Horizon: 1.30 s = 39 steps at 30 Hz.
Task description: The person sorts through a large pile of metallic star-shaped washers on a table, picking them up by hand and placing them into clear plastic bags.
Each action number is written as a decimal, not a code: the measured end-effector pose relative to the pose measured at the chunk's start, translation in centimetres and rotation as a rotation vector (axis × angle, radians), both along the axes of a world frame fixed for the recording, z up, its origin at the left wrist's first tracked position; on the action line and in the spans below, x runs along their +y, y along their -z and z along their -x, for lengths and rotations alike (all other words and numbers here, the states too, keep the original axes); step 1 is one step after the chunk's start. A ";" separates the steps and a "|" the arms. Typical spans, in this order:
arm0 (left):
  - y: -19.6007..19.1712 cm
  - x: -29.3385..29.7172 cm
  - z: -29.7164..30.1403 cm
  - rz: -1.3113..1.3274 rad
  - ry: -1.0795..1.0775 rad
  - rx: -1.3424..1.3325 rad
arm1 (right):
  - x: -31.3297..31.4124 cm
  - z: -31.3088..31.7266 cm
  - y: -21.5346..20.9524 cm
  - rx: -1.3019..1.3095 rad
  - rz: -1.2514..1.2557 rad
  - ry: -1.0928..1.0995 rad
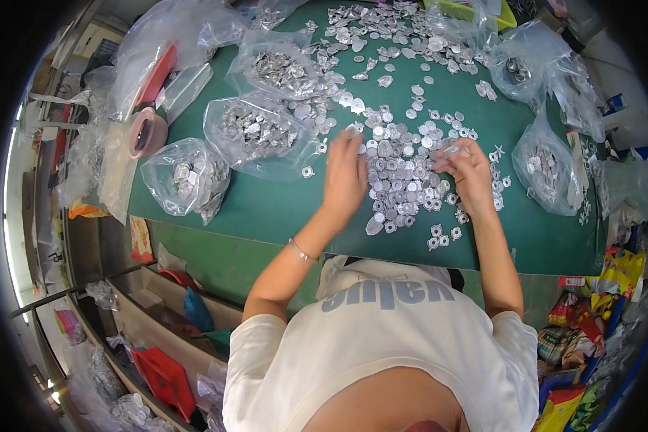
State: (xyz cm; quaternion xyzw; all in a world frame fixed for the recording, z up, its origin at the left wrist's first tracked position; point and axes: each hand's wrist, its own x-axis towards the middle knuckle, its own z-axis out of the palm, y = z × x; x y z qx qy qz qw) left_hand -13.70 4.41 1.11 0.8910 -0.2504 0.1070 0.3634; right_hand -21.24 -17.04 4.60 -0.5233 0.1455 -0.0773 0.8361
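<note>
A heap of small silver metal pieces (pixel 399 176), many round with notched rims, lies on the green tabletop in front of me. My left hand (pixel 345 176) is at the heap's left edge, its fingers close together and slightly blurred. A pale silver piece (pixel 353 129) shows at its fingertips. Over the heap's right side, my right hand (pixel 471 173) is closed in a pinch. Between its thumb and fingers is a small shiny metal piece (pixel 451 151), whose exact shape I cannot make out.
Clear plastic bags of metal pieces stand left, one bag (pixel 187 180) nearest me; another bag (pixel 547 165) stands right. More loose pieces (pixel 410 32) spread across the far side. A tape roll (pixel 148 133) lies at the left edge. Below left is a drawer (pixel 165 309).
</note>
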 end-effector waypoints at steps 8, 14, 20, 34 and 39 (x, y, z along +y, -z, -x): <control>0.3 -0.3 -3.7 -0.155 -0.144 -0.016 | -6.1 1.6 1.5 0.269 0.857 0.049; -0.4 -0.4 -3.8 0.229 -0.170 0.104 | -4.3 1.0 0.6 0.260 1.562 -0.025; -1.0 -1.4 -2.7 1.080 -0.077 1.091 | -4.4 0.8 -0.2 0.205 1.521 -0.020; -0.4 -2.4 -1.9 0.217 0.130 0.523 | -6.3 -0.1 0.5 -0.025 -0.543 -0.061; -1.8 -1.0 -2.8 1.374 0.325 1.556 | -4.6 -2.7 -0.2 0.149 -0.194 -0.198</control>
